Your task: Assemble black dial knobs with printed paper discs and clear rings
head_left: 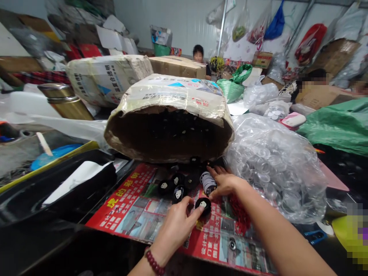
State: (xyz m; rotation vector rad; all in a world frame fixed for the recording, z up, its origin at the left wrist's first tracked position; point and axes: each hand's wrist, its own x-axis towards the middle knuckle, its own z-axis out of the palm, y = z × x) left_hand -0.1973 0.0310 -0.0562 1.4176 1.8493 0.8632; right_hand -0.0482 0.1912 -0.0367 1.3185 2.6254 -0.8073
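Note:
Between the thumb and fingers of my left hand (176,220) is a black round disc (203,207) with a small white patch on its face, low over the red printed sheet (161,224). My right hand (227,183) curves around a short stack of pale grey discs (206,182), thumb on the near side and fingers stretched along the far side. Several loose black discs (178,193), some with white patches, lie left of the stack. Behind them a worn carton (169,92) lies on its side, its mouth facing me, with many black pieces inside.
A clear plastic bag of transparent round pieces (270,172) bulges at the right. Red stringy material (241,214) lies beside my right forearm. A black tray (71,191) with white paper and a gold-coloured flask (67,101) stand left. A person (198,53) sits at the back.

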